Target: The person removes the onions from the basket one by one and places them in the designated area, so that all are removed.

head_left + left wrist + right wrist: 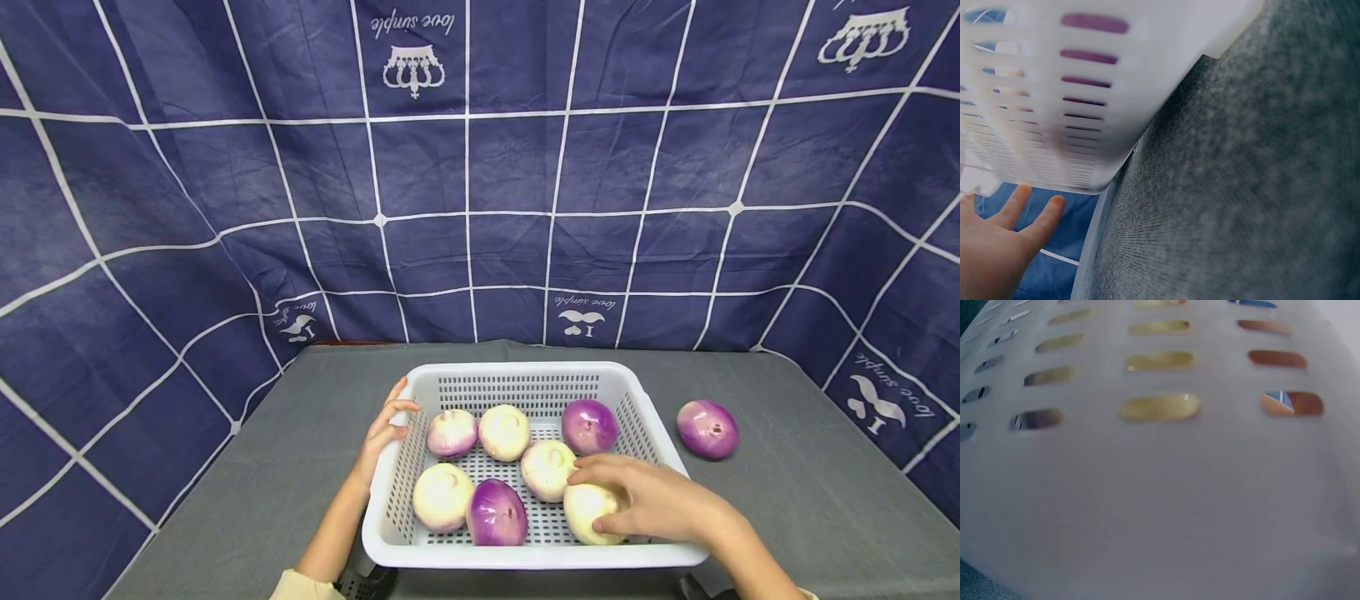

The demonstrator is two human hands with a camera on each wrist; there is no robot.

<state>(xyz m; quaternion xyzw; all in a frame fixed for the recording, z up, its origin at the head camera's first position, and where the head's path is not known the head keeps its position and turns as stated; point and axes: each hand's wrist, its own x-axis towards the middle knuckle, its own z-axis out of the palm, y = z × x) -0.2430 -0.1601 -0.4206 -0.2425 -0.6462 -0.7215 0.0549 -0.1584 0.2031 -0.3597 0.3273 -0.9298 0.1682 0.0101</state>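
Observation:
A white plastic basket (645,385) with slotted walls holds several onions, some pale and some purple. Inside its front right corner, my right hand (652,504) grips a pale onion (583,510) from above, thumb on the near side and fingers over the far side. Another pale onion (547,469) lies just beside those fingertips. My left hand (384,429) rests at the basket's left rim, its fingers fairly straight and spread. From the left wrist, two fingers of that hand extend along the outside of the slotted wall. The basket wall hides my right hand almost wholly in the right wrist view.
One purple onion (707,429) lies outside the basket, to its right, on the grey cloth-covered table (300,433). More onions, such as a purple onion (497,512), sit in the basket. A blue checked curtain (510,167) hangs behind and at both sides.

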